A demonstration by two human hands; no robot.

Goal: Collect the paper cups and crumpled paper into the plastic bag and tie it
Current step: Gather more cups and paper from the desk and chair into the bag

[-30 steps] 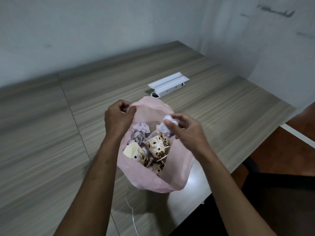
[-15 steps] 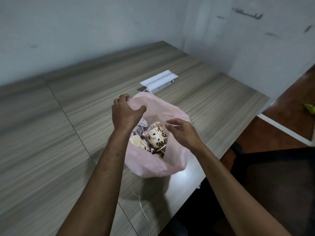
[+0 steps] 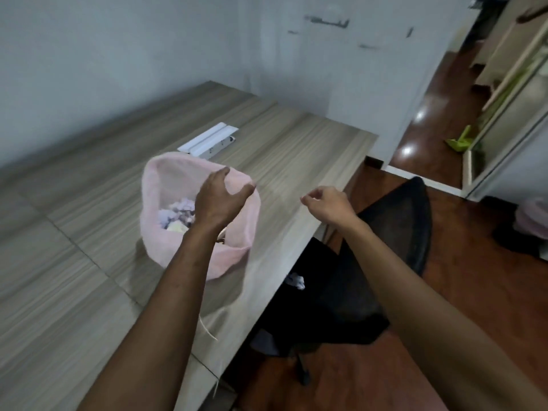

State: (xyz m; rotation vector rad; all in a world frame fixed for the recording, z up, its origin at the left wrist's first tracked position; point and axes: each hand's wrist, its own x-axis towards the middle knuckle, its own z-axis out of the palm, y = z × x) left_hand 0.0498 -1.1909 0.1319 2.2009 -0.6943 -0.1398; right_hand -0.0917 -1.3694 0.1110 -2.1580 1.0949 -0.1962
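Observation:
The pink plastic bag (image 3: 237, 256) stands with its mouth wide on the wooden table (image 3: 296, 155). Inside it I see crumpled paper (image 3: 178, 210) and part of a paper cup (image 3: 177, 227); my forearm hides the other contents. My left hand (image 3: 219, 200) hovers over the bag's right rim with thumb and fingers spread, holding nothing. My right hand (image 3: 326, 203) is off to the right of the bag, above the table's edge, fingers loosely curled and empty. One crumpled paper (image 3: 296, 280) lies on the black chair (image 3: 391, 232) below the table edge.
A white socket box (image 3: 209, 140) sits on the table behind the bag. A thin white cord (image 3: 207, 329) lies near the front edge. On the brown floor to the right are a green dustpan (image 3: 459, 140) and another pink bag (image 3: 530, 218).
My right hand dropped its crumpled paper into the bag and drew away to the right. My left hand let go of the rim and spread out. The view swung right, showing the chair.

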